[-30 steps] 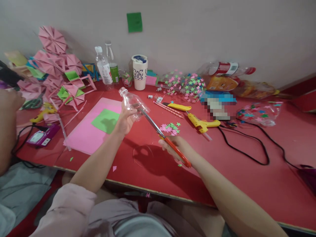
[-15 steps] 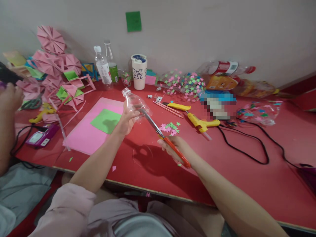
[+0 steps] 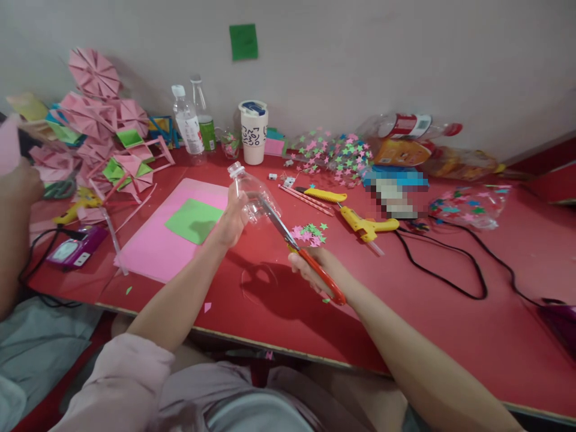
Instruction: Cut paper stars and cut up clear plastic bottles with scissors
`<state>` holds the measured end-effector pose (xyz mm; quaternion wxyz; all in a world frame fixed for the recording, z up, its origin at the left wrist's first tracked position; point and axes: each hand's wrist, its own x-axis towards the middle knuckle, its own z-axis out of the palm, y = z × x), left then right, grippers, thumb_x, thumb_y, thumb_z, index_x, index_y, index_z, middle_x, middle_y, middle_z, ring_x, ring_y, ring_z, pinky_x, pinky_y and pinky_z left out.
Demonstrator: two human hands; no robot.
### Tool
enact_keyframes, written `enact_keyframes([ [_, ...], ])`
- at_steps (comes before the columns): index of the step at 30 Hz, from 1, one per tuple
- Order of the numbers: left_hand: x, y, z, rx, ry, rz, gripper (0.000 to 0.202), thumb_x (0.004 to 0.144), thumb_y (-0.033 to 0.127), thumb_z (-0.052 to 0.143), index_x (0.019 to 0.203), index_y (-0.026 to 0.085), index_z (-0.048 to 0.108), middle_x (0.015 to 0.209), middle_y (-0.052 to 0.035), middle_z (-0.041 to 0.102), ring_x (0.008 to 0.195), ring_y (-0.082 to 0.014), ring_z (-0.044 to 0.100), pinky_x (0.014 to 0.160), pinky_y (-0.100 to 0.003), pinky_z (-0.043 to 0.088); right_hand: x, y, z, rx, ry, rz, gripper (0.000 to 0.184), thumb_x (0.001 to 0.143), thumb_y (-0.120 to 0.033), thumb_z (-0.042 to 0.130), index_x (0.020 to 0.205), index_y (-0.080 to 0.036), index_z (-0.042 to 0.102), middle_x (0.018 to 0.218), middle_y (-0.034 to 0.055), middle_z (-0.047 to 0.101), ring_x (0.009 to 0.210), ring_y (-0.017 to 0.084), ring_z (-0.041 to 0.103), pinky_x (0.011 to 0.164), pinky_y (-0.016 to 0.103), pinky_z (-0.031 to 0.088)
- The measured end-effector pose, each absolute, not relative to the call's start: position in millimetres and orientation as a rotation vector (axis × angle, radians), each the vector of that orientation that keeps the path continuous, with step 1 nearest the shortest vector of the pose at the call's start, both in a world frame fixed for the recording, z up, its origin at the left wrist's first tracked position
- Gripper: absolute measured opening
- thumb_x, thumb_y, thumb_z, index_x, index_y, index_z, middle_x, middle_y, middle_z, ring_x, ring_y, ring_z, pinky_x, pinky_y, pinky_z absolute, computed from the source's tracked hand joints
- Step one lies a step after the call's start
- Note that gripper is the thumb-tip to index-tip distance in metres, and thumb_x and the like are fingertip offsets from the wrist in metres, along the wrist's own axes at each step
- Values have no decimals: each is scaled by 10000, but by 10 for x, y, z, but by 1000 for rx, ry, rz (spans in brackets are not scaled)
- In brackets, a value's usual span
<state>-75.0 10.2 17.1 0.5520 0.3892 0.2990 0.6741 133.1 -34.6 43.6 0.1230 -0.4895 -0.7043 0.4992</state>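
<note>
My left hand (image 3: 234, 219) is closed round the side of a clear plastic bottle top (image 3: 258, 195), its neck tilted up to the left. In my right hand (image 3: 317, 270) are scissors (image 3: 315, 270) with red handles. Their blades reach up to the left, against the bottle's lower edge; whether they have the plastic between them I cannot tell. A thin clear plastic ring (image 3: 243, 282) lies on the red table below my hands. Beyond the scissors is a small pile of pink and green paper stars (image 3: 310, 234).
Pink sheets (image 3: 148, 252) with a green square (image 3: 193, 221) lie left. A yellow glue gun (image 3: 366, 225), a yellow cutter (image 3: 326, 195) and a cable (image 3: 450, 288) are right. A tumbler (image 3: 253, 132) and bottles (image 3: 188, 126) stand behind. A co-worker's hand (image 3: 20, 183) is far left.
The bottle top and my left hand have shifted slightly to the right. The scissors have hardly moved. Pink paper now shows at the co-worker's hand.
</note>
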Motion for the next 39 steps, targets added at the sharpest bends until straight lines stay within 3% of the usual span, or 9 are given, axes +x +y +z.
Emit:
enact_keyframes([
  [5,-745,104,139,929,691,1582,557,716,559,663,1142,270,449,983,-43,638,1100,-249,603,975,-458,429,1318,-346,401,-1417,-2026,1456,543,784,-721,437,620,-203,437,420,-73,331,351,74,347,381,224,287],
  [15,-758,123,124,918,706,1597,520,742,548,638,1128,243,468,1018,-58,641,1113,-241,596,989,-443,427,1291,-331,384,-1388,-1960,1468,497,781,-635,528,562,-211,391,436,-73,317,379,63,317,398,225,272],
  [21,-755,140,67,1008,723,1576,532,730,530,665,1156,285,460,1041,-39,624,1114,-244,594,998,-471,430,1320,-346,396,-1402,-1928,1529,537,746,-723,493,623,-203,439,421,-80,344,332,67,356,366,218,302],
  [28,-730,129,-3,1015,780,1539,604,744,517,655,1265,340,404,1197,-47,558,1266,-261,483,1068,-500,362,1291,-364,383,-1431,-1896,1537,567,732,-762,455,622,-205,449,376,-88,329,295,67,338,331,216,298],
  [39,-775,144,-24,1011,815,1519,627,770,506,628,1308,368,338,1269,-41,506,1295,-258,455,1095,-520,328,1271,-340,426,-1452,-1855,1536,520,719,-669,569,561,-207,390,399,-84,319,322,50,320,339,202,266],
])
